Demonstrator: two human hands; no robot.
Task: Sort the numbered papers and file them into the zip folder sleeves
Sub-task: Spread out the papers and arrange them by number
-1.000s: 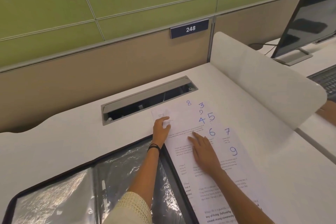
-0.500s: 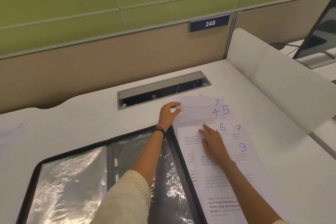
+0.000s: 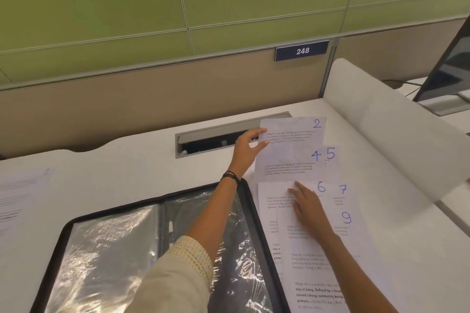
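Note:
An open black zip folder (image 3: 66, 231) with shiny clear sleeves (image 3: 101, 256) lies at the lower left of the white desk. Right of it spreads a fan of printed papers (image 3: 330, 256) with blue handwritten numbers 4, 5, 6, 7 and 9. My left hand (image 3: 248, 148) pinches the left edge of the paper marked 2 (image 3: 295, 132), lifted above the fan near the desk's cable slot. My right hand (image 3: 307, 207) lies flat, palm down, on the papers beside the 6. One more paper (image 3: 20, 195) rests at the far left of the desk.
A grey cable slot (image 3: 211, 134) is set into the desk behind the papers. A white curved divider (image 3: 396, 134) borders the desk on the right, with a monitor (image 3: 450, 71) beyond it. A beige and green partition with a sign reading 248 (image 3: 302, 51) stands behind.
My left hand has drawn the paper marked 2 out of the fan and raised it toward the cable slot. The 8 and 3 sheets are no longer visible. My right hand stays on the papers.

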